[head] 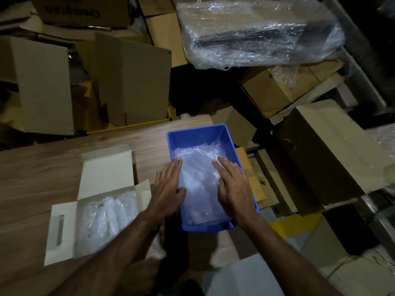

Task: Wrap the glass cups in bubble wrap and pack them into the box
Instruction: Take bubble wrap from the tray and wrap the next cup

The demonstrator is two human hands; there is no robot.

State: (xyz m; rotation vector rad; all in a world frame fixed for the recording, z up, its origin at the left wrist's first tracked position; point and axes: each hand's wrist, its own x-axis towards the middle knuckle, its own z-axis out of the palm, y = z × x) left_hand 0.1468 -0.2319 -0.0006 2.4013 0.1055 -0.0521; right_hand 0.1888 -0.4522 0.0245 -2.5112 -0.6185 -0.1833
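Note:
A blue plastic bin [193, 133] sits at the right end of the wooden table, holding a pile of bubble wrap [199, 174]. My left hand [168, 189] lies flat on the wrap's left side, over the bin's left wall, thumb pressed into the sheet. My right hand [234, 186] rests flat on the wrap's right side, fingers spread. To the left stands an open white cardboard box [106, 167] with bubble-wrapped items [106, 218] inside. No bare glass cup shows; whatever is under the wrap is hidden.
The wooden table [42, 171] ends just right of the bin. Behind and to the right lie piles of brown cartons [132, 80], a large plastic-wrapped bundle [256, 33] and a long carton [324, 150]. Floor shows below the table's edge.

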